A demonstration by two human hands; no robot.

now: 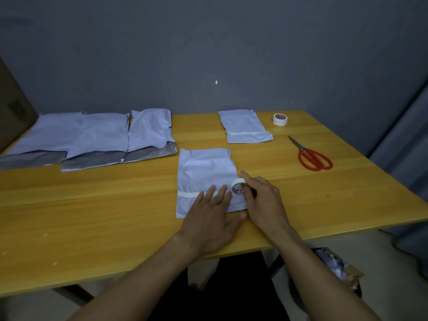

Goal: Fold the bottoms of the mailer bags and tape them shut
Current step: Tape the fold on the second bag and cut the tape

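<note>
Mailer bags: five on the table (92,205). Three unsealed bags (92,137) overlap along the far left edge, grey flaps open. Two taped bags: one at the far edge right of centre (244,126), one near the front edge (203,172). Tape rolls: two, one at the far right corner (280,119), one on the front bag (238,186). Scissors (312,156): one pair, right side.

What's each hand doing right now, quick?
Left hand: open, pressed flat on the mailer bag over the tape strip.
Right hand: closed on the tape roll, at the bag's right edge.
</note>
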